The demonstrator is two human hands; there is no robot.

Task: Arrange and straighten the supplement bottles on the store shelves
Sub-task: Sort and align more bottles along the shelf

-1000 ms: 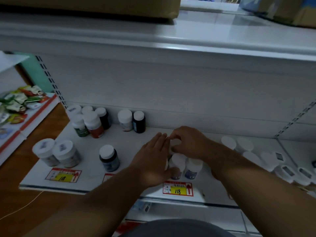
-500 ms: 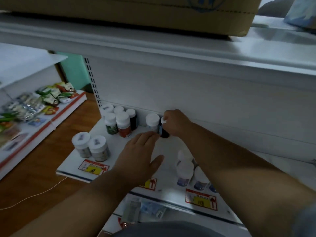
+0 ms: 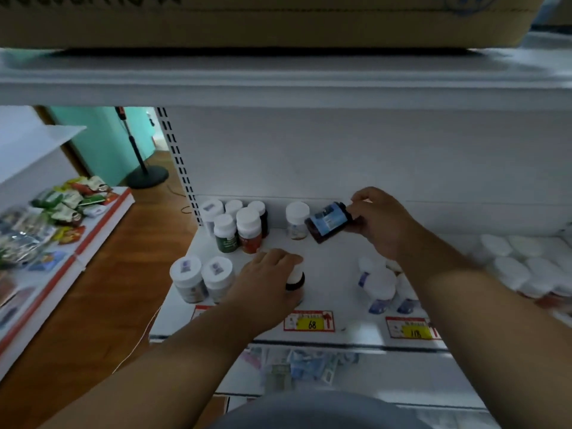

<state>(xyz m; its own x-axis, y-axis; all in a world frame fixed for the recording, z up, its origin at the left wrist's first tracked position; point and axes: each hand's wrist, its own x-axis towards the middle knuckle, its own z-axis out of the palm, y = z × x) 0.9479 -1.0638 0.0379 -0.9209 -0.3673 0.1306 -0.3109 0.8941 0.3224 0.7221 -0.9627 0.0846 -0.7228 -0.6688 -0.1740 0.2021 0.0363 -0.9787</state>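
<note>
Dark bottle (image 3: 329, 222) tilted in R hand (image 3: 376, 222) | white-cap btl (image 3: 297, 220) just beside

- 2 hands in view: my left hand (image 3: 266, 283) on 1 bottle (image 3: 295, 278), my right hand (image 3: 379, 219) w/ 1 dark blue-label bottle (image 3: 328, 222).
- Back-left cluster (image 3: 238, 221): 5 bottles, plus 1 white bottle (image 3: 297, 219) alone.
- 2 wide jars (image 3: 202, 278) front left.
- 2 readable price tags: "68" (image 3: 309, 321), "118" (image 3: 413, 328).
- White-cap group (image 3: 526, 261) at right: blurred, can't count.
</note>
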